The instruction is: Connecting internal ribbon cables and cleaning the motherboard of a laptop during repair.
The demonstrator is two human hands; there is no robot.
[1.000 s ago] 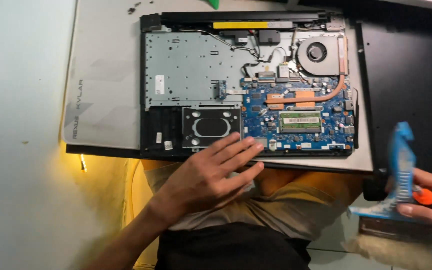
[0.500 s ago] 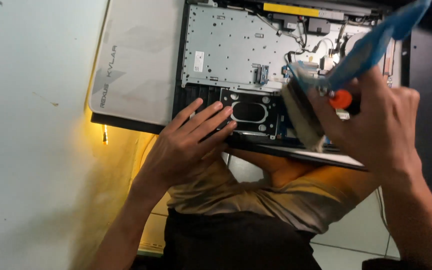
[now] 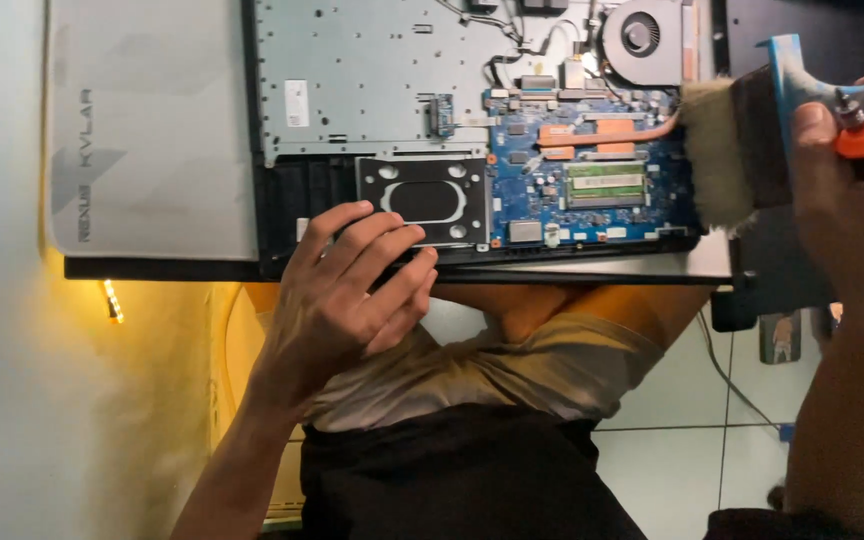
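An opened laptop [image 3: 372, 80] lies bottom-up on the desk, its blue circuit board [image 3: 592, 190], copper heat pipe and round fan [image 3: 640, 35] exposed. My left hand [image 3: 352, 290] rests flat on the laptop's near edge, fingers spread over the empty black drive bay [image 3: 424, 200]. My right hand [image 3: 852, 200] grips a blue-handled paintbrush [image 3: 742, 150]; its pale bristles touch the right edge of the circuit board. An orange-capped tool shows between the fingers of that hand.
A grey desk mat [image 3: 147, 130] lies under and left of the laptop. A yellow light strip [image 3: 110, 300] glows under the desk edge. My lap and a white tiled floor [image 3: 692, 450] are below. A dark panel [image 3: 822, 20] lies at the right.
My right hand has moved the brush from the laptop's middle to the right edge of the board. The left hand stays on the near edge. The view has shifted closer.
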